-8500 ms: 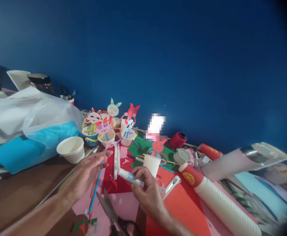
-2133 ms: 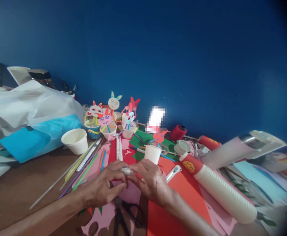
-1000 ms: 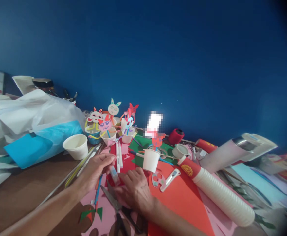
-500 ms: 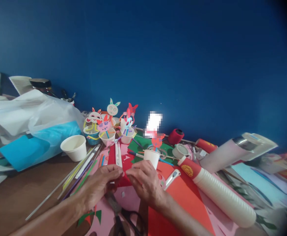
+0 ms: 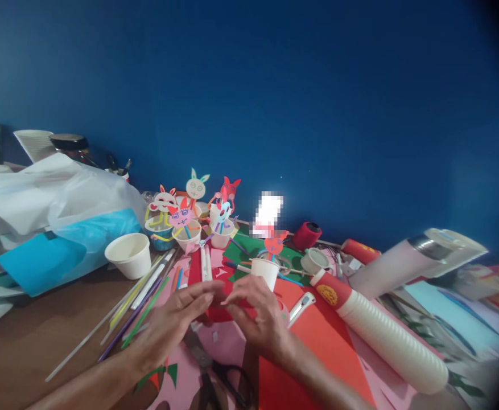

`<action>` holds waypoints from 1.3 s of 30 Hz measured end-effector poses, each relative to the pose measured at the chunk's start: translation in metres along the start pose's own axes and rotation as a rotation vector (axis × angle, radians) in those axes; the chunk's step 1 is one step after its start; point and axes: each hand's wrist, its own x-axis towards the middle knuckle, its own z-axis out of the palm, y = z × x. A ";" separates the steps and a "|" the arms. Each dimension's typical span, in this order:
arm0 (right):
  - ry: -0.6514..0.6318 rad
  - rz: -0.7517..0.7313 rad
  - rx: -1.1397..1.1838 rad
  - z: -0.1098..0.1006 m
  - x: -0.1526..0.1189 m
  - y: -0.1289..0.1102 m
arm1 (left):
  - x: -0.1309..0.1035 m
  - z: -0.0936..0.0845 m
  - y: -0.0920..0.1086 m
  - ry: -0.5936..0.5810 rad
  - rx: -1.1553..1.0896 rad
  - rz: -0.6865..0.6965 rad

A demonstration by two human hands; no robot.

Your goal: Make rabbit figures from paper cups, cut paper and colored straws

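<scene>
My left hand (image 5: 181, 313) hovers above the red and pink paper in the middle, its fingers stretched out and the thumb slightly apart; I see nothing in it. Facing it, my right hand (image 5: 255, 316) has its fingers curled towards the thumb. Something tiny may be at its fingertips, too small to make out. Below the hands lie black-handled scissors (image 5: 206, 364) on pink paper (image 5: 227, 339). Just behind my right hand stands a white paper cup (image 5: 265, 273) with a red paper animal head (image 5: 273, 245) on a stem.
Several paper-animal cups (image 5: 187, 236) stand at the back. To the left are a white cup (image 5: 127, 256), pipe cleaners (image 5: 136, 316) and a plastic bag (image 5: 70, 193). On the right lie a utility knife (image 5: 301, 307), orange paper (image 5: 313, 364) and a stack of cups (image 5: 394, 336).
My hands were pinched close together at the fingertips. Now the left fingers have straightened and its thumb has parted from them; the right fingers have lifted a little.
</scene>
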 end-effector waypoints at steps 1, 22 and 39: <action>0.018 0.100 0.067 -0.002 0.002 -0.002 | -0.001 0.000 0.001 0.002 0.046 0.046; 0.029 0.202 -0.065 -0.010 0.001 -0.017 | -0.006 0.005 -0.002 -0.175 0.152 0.234; 0.088 0.035 -0.406 0.003 -0.005 -0.005 | -0.013 0.007 -0.017 -0.109 0.364 0.319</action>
